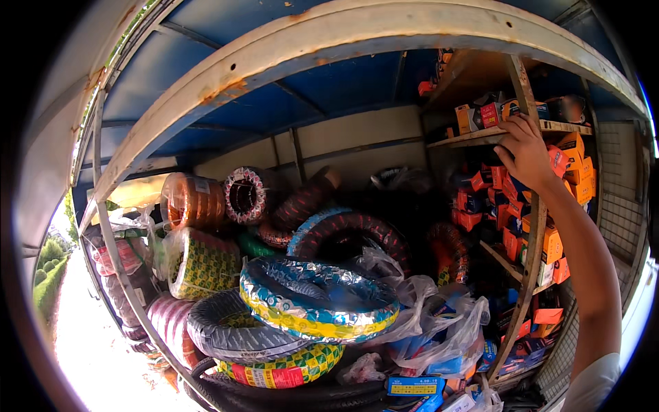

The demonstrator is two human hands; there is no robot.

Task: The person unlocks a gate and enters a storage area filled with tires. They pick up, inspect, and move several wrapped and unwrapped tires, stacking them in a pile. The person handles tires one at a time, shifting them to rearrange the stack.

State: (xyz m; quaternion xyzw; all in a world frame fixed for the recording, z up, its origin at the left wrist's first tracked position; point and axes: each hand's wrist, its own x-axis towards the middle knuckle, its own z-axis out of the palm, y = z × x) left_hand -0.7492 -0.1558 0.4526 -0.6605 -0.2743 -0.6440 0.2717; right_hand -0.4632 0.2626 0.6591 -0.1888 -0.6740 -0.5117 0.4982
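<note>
My right hand is raised at the right, its arm coming up from the lower right. The fingers are bent round the upright metal post of a shelf rack, beside the edge of a wooden shelf. Small boxes stand on that shelf just behind the fingers. Below the hand, many orange and red boxes are piled in the rack. My left hand is out of view.
Wrapped tyres fill the middle: a blue, silver and yellow one lies on a grey one. Clear plastic bags and a blue-yellow box lie in front. A rusty metal beam arches overhead. Wire mesh stands at the right.
</note>
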